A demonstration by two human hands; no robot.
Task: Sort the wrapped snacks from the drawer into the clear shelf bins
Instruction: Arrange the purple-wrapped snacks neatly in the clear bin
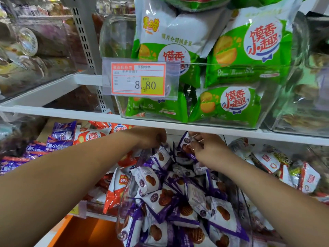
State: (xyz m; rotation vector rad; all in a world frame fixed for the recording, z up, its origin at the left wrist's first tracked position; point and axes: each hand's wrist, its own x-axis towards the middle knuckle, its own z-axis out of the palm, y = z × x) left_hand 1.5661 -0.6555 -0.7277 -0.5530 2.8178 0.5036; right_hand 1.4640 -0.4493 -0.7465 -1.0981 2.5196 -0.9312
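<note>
A clear bin (128,196) on the lower shelf is heaped with several small purple-and-white wrapped snacks (178,193). Both my arms reach in under the white shelf board. My right hand (206,148) pinches one purple-and-white snack packet (186,145) at the back of the heap, holding it upright. My left hand (151,138) lies at the bin's back left with its fingers curled down among the packets; what they hold is hidden.
The white shelf edge (160,124) runs just above my hands. Above it stands a clear bin of green snack bags (231,102) with a price tag (138,79). Orange-and-white packets (115,189) lie left of the bin, red-and-white ones (306,177) right.
</note>
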